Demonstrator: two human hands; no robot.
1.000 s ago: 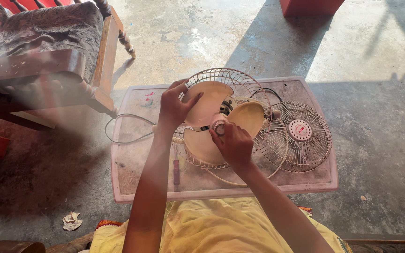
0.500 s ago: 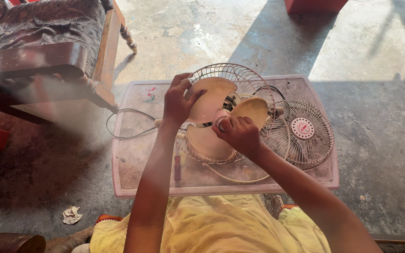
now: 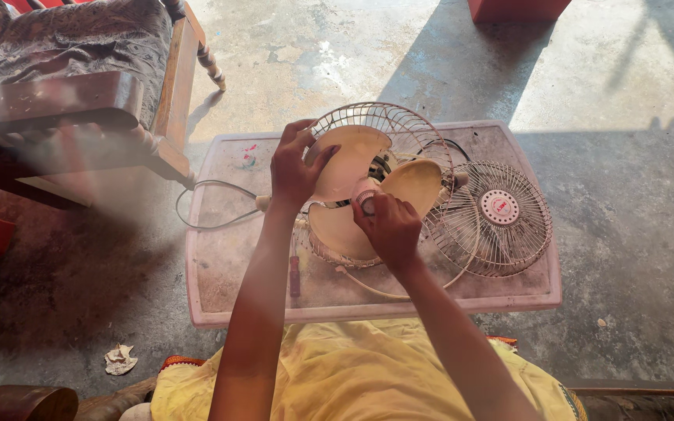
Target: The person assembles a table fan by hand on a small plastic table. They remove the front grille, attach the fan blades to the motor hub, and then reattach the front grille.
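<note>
Head view, table edges: the pale pink table (image 3: 228, 273) is low and dusty; its near edge runs just above the person's yellow lap, its left edge drops to bare concrete floor (image 3: 626, 203).
Head view, open room: bare tabletop shows at the left and along the near edge; the right half is taken by the loose grille.
Fan: the table fan (image 3: 368, 187) lies in the middle of the table, face up and tilted toward the camera, with its front guard off.
Blades: three cream blades (image 3: 349, 160) sit inside the rear wire cage (image 3: 399, 125), dusty at the edges.
Hub cap: a small pinkish cap (image 3: 364, 192) sits at the centre of the blades.
Left hand: the left hand (image 3: 294, 168) grips the upper left blade at the cage rim, fingers spread and curled over the blade, thumb on its face.
Right hand: the right hand (image 3: 390, 226) has its fingertips pinched together around the hub cap.
Front grille: the round wire grille (image 3: 493, 222) lies flat just right of the fan, its rim touching the cage.
Cord: a grey cord (image 3: 204, 206) loops off the left edge of the table.
Screwdriver: a red-handled screwdriver (image 3: 295, 274) lies on the table beside the left forearm.
Chair: a wooden chair (image 3: 79, 93) stands at the far left, close to the table corner.
Floor scrap: crumpled paper (image 3: 119, 359) lies on the floor at lower left.
</note>
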